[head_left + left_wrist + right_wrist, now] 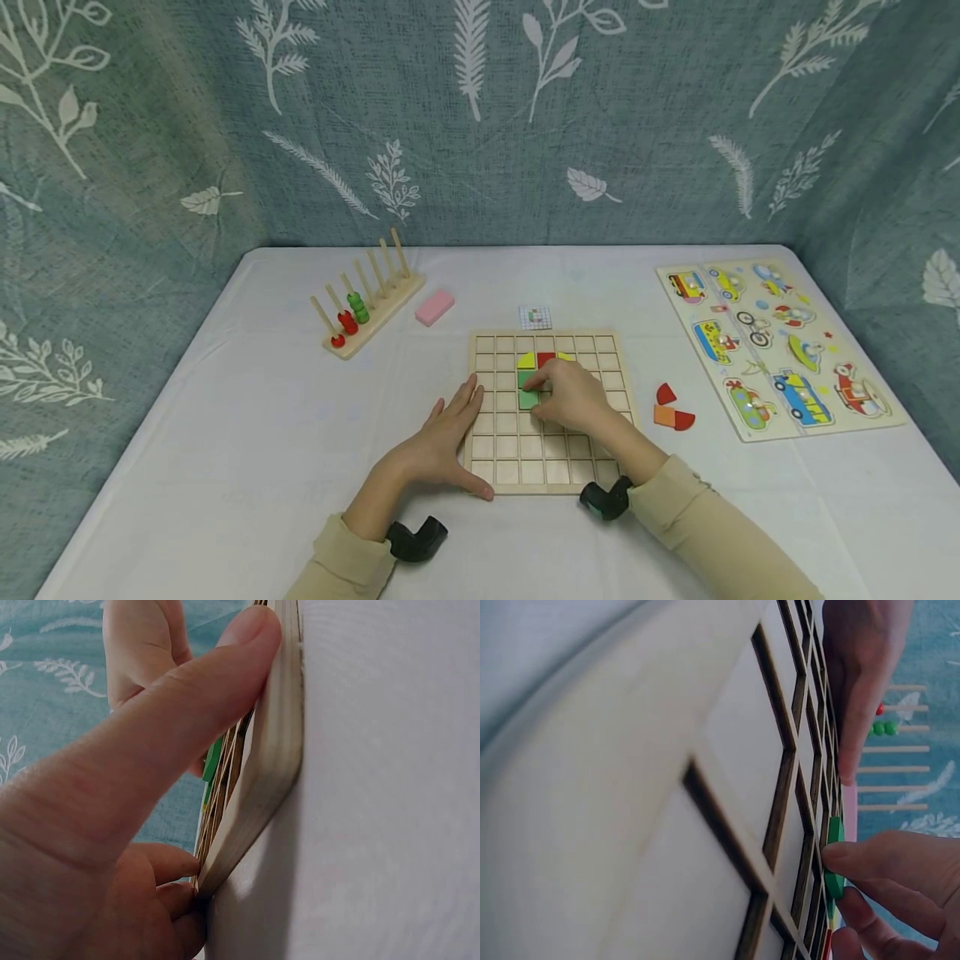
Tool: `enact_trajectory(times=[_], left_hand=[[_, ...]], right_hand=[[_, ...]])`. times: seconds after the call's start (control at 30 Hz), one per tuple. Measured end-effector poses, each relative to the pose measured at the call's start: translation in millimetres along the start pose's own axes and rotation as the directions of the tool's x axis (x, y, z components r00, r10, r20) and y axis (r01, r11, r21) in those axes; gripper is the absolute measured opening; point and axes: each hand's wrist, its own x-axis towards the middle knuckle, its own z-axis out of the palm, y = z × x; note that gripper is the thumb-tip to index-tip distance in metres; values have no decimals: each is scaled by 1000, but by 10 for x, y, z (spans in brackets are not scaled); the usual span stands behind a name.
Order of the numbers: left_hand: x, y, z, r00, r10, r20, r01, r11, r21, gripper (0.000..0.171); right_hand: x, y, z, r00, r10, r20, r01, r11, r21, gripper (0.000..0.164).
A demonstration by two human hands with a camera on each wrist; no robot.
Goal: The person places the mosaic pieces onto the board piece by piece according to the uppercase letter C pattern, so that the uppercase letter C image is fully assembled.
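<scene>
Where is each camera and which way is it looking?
Head: sits up high, looks forward and down at the table; both forearms show, left hand on the grid board, right hand at the green piece.
Left wrist: low beside the board's edge, looking along it; thumb shows.
Right wrist: skims across the board; fingertips touch the green piece.
All share the board.

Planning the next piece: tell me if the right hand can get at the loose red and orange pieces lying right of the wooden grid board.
Probably yes. The right hand rests on the green piece on the wooden grid board, and only bare white tablecloth separates the board from the red and orange pieces.
</scene>
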Motion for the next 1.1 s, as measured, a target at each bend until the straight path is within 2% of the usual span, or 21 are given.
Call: enact_trajectory(times=[0.57,1.1], left_hand=[[-2,-12,12,1000,1,-6,-1,1000,-12,129],[0,-5,5,1000,8,-5,-8,1000,-13,129]], right_hand=[[-7,-15,-2,1000,-4,-9,4,1000,9,25],[-42,44,-80,999,50,14,-51,991,125,28]])
